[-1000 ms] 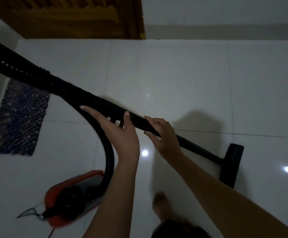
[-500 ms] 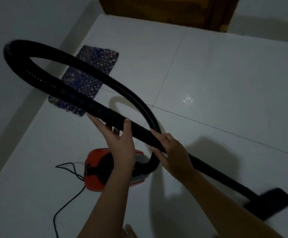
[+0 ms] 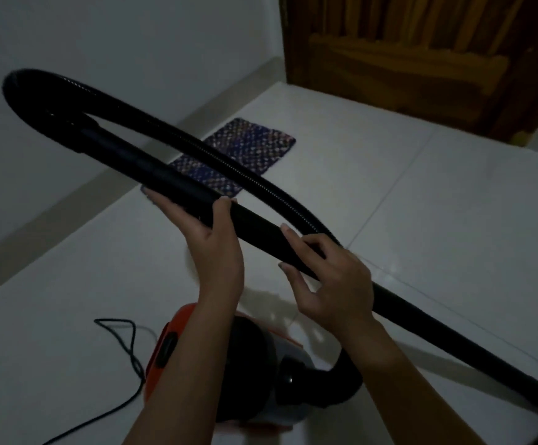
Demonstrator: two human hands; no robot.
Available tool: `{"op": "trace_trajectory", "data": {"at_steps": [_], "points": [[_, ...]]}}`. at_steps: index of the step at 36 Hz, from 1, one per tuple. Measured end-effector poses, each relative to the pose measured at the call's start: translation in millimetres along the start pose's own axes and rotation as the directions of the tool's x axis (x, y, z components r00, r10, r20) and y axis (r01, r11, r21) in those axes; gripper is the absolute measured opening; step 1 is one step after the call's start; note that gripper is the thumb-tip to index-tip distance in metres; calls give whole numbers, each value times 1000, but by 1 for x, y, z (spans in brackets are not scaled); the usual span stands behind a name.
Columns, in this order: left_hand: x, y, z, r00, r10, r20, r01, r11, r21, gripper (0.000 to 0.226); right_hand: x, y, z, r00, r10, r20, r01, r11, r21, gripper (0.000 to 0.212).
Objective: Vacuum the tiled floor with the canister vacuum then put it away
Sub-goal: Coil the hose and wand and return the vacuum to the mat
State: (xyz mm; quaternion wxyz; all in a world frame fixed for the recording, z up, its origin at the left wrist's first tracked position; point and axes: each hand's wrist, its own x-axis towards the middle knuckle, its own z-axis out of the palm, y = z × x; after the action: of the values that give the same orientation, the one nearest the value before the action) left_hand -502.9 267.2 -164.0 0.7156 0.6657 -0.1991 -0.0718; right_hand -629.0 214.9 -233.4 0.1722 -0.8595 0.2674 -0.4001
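Now the left hand (image 3: pixel 211 252) is cradling the tube (image 3: pixel 437 340), thumb over, bearing its weight; the right hand (image 3: pixel 328 281) is curling round it further right, likely steering.

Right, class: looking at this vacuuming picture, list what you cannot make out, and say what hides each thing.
Head view, wand: runs off the lower right edge, so its tip cannot be made out.
Head view, canister vacuum: the left forearm covers its middle.
Head view, power cord: leaves at the bottom edge, plug unseen.
Head view, left hand: the wand hides part of its fingers.
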Motion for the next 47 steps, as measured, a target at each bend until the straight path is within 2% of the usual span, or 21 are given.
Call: {"op": "trace_trajectory", "data": {"at_steps": [4,11,13,16,19,21,23,25,27,29,31,34,37,38,39,42,44,47], "points": [[4,-18,-10,997,-52,-49,46,993,-112,86,-3,2,21,998,-59,-5,59,998,0,45],[-10,-33,-35,996,-88,-7,84,970,-227,92,-22,-4,29,993,-107,46,105,994,27,48],[-17,-33,-38,995,-97,-11,93,974,-205,94,-27,-4,23,991,-117,63,116,993,21,48],[-26,-30,-39,999,-28,-35,26,999,-39,98,-32,-5,10,988,-112,111,107,993,46,48],[-33,-29,-45,1000,-6,23,8,995,-97,90,-37,-9,-7,976,-118,181,100,989,107,49],[-41,-22,-48,999,-11,39,16,991,-136,95,-37,-9,-18,956,-107,274,46,975,218,47],[-48,-13,-50,999,-44,26,50,967,-250,96,-33,-8,-29,925,-89,369,-79,905,418,43],[-51,-9,-49,997,-79,26,83,935,-346,96,-24,-4,-38,938,-66,339,-136,832,538,38],[-55,-7,-49,995,-91,31,96,919,-383,94,-13,4,-39,968,14,250,-148,837,527,36],[-58,-7,-49,996,-87,35,94,909,-407,93,0,16,-35,971,132,200,-209,871,443,34],[-61,-10,-51,996,-81,45,93,901,-423,96,15,30,-27,923,289,254,-364,870,333,38],[-65,-17,-54,997,-44,58,63,921,-384,101,28,46,-17,738,480,474,-591,799,112,54],[-68,-21,-57,995,3,98,32,936,-352,105,26,47,-17,530,487,694,-754,646,122,62],[-71,-18,-57,994,3,112,37,933,-358,106,24,44,-19,491,467,735,-799,577,168,59],[-72,-17,-58,993,1,122,44,932,-361,106,21,39,-21,499,445,744,-811,543,219,53],[-75,-15,-56,993,5,120,37,938,-346,105,14,31,-24,650,430,626,-720,611,328,42],[-75,-10,-52,994,14,107,19,952,-305,105,11,26,-27,723,406,558,-660,645,385,44],[-75,-3,-44,993,68,102,-38,963,-269,106,8,17,-37,776,352,523,-588,702,402,55]]}}
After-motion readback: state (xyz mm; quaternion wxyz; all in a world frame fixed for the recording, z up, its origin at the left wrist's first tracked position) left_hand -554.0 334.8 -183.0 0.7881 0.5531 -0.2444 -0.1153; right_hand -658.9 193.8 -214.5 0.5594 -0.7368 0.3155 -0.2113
